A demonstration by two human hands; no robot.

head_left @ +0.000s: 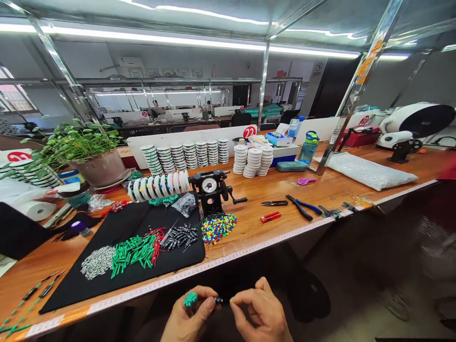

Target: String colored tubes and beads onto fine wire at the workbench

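Note:
Below the table's front edge, my left hand [194,313] is closed round a bundle of green pieces [191,299], with a small black piece [218,300] at its thumb and fingertip. My right hand [259,311] is just to the right, thumb and index finger curled toward each other; whether anything thin is between them is too small to tell. On the black mat [74,289] lie silver pieces [99,261], green tubes [131,253], red pieces [156,242] and black parts [181,236]. Colourful beads [218,228] are heaped at the mat's right edge.
A hand-cranked winder [210,190] carries a row of spools [160,186]. Behind it stand stacked white spools [253,161]. Pliers [302,206], snips [274,203] and a red lighter [270,217] lie on the right. A potted plant [98,166] stands at the left.

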